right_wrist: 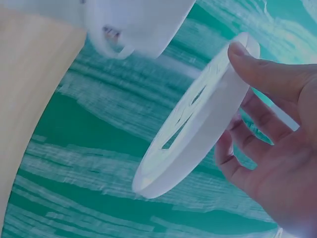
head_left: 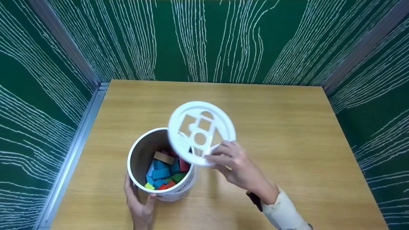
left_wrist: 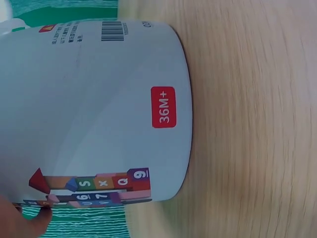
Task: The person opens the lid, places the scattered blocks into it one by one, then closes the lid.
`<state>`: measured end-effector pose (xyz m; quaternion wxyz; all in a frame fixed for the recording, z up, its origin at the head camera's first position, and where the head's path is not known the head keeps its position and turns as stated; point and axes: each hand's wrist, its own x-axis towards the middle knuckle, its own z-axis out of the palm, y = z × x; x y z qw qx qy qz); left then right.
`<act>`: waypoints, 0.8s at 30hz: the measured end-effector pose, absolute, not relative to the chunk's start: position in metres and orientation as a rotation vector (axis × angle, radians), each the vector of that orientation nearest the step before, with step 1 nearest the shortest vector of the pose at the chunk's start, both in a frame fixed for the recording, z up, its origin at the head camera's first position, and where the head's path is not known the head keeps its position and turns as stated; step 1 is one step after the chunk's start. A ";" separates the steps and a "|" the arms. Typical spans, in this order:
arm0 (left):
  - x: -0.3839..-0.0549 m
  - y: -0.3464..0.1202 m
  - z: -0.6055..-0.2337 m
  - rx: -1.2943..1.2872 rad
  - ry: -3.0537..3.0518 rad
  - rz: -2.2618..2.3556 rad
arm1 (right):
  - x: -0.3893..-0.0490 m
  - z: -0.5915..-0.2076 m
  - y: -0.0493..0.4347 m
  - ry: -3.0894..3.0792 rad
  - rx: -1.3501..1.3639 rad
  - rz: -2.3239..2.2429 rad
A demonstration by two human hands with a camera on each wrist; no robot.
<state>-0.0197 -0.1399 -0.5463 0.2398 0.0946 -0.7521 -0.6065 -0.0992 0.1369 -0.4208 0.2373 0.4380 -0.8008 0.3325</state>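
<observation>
A white round bucket stands on the table, its top uncovered, with several coloured blocks inside. My left hand grips the bucket's near left side, thumb toward the front below the rim. Printed letter blocks and a red "36M+" label mark the bucket wall in the left wrist view. Raised over the bucket's right side is a white round lid with cut-out shape holes. My right hand pinches the lid by its near right edge. The right wrist view shows the tilted lid between thumb and fingers.
The wooden table extends to the right of and behind the bucket. Green panels with white wavy lines enclose the back and both sides. A metal rail runs along the table's left edge.
</observation>
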 end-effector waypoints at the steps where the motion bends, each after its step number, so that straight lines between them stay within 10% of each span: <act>1: -0.020 -0.141 -0.548 0.244 -2.061 -1.652 | -0.099 -0.419 0.132 -2.200 1.225 0.904; 24: -0.013 -0.146 -0.509 0.121 -2.154 -1.503 | -0.104 -0.433 0.084 -2.292 1.509 0.859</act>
